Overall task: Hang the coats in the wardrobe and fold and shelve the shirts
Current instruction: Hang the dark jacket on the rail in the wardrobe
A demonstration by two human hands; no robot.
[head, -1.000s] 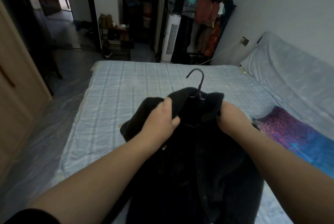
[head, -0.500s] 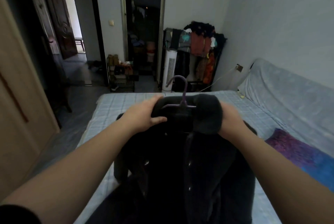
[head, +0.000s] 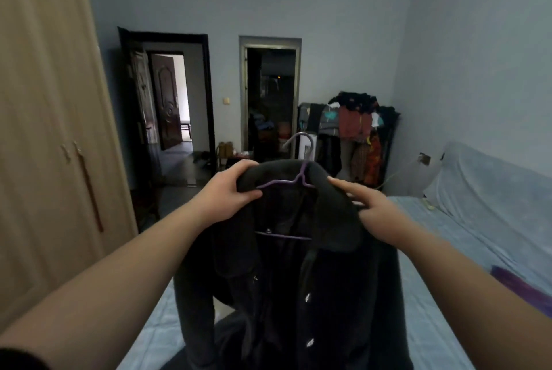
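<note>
In the head view, a black fleece coat with small pale buttons (head: 298, 274) hangs on a thin purple wire hanger (head: 294, 183), held up in front of the person above the bed with the pale blue checked cover (head: 433, 250). The hanger's hook rises above the collar, and its lower bar shows inside the open neck beneath a small size label. The left hand (head: 230, 193) grips the left side of the collar, fingers curled over the top edge and thumb pressed beneath. The right hand (head: 379, 214) rests on the right side of the collar with its fingers stretched out nearly straight along the fabric, not curled round it. The coat's front falls open down the middle and its lower part drops out of sight at the bottom edge.

The tall light wooden wardrobe (head: 44, 131) stands at the left, doors closed, well apart from the coat. Behind are two open doorways (head: 270, 101), a crowded dark clothes rack (head: 355, 131) in the corner, and a white tower fan (head: 307, 147) beside it. A purple patterned cloth (head: 522, 289) lies on the bed at the right edge.
</note>
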